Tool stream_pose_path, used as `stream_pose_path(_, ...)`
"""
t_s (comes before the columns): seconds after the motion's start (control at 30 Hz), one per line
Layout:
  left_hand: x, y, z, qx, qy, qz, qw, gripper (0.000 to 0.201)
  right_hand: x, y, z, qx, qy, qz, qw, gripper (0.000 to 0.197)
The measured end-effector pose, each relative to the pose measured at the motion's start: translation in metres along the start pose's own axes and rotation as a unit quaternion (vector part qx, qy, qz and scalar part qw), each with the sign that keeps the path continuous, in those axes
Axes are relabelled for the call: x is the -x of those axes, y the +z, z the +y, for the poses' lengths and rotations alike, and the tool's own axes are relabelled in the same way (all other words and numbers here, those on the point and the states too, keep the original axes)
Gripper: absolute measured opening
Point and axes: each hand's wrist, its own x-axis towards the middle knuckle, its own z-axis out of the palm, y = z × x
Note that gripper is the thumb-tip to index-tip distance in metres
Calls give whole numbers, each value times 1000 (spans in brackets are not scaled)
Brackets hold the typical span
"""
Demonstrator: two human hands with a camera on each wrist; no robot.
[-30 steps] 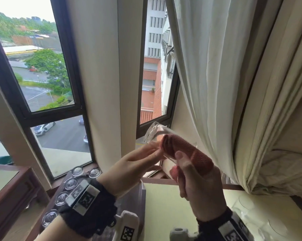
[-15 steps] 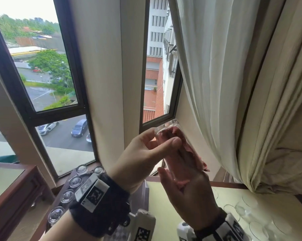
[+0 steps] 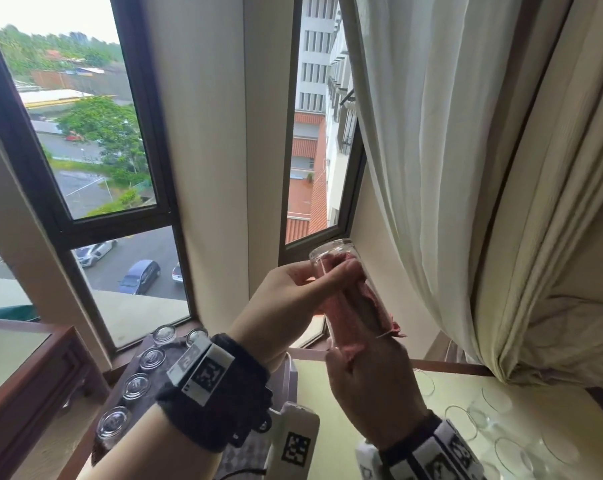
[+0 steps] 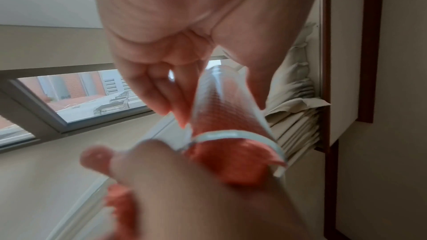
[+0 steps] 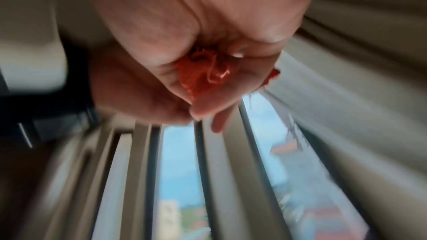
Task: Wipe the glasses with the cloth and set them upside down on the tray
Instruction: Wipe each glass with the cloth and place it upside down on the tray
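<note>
At the lower right of the head view, a pale yellow table (image 3: 328,417) holds clear glasses (image 3: 501,427), and at the lower left a dark tray (image 3: 127,370) holds upside-down glasses (image 3: 136,385).

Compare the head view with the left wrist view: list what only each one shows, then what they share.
Only the head view: upturned glasses lined on the tray at lower left, more glasses on the table at lower right.
Only the left wrist view: the glass's open rim.
Both: left hand holding the glass, red cloth stuffed inside by the right hand.
</note>
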Motion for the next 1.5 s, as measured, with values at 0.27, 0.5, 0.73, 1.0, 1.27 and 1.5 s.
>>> stream_pose_path(0.27,4,-9,-11,246,24,-220,944,63,6,-21,-31,-431,118,-100,889,12)
stream_pose_path(0.5,-1,12,-12,-62,-5,57,996,49,6,17,9,8,69,-30,997,15)
stream_pose_path(0.73,7,-1,-9,138,19,-128,982,43,10,-10,-16,-606,82,-107,784,55)
stream_pose_path(1.0,9,-1,-17,102,11,-139,985,81,6,-17,-13,-719,189,-47,667,52)
stream_pose_path(1.27,21,0,-18,20,-49,-34,998,57,6,-25,7,-190,78,153,967,22)
stream_pose_path(1.5,18,9,11,18,-66,13,998,89,16,-4,17,72,-147,138,977,46)
